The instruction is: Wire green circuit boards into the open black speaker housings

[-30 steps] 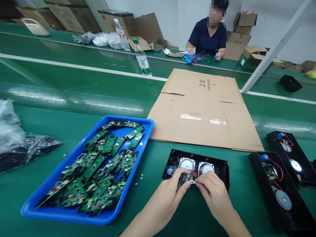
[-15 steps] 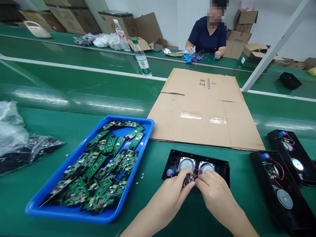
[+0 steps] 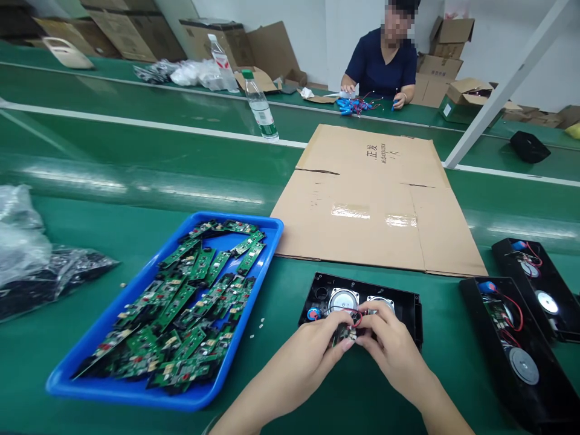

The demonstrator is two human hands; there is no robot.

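Green bench: both hands (image 3: 353, 347) pinch a small board (image 3: 343, 333).

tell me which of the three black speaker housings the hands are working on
The leftmost speaker housing, beside the blue tray; both hands meet over it, the other two lie untouched at right.

board (image 3: 343, 333): small green PCB, pinched between both hands' fingertips, over housing's near edge | housing (image 3: 410, 307): black open speaker shell, flat on green belt, two round silver speakers side by side inside, blue capacitor at left end, red wire looped above board
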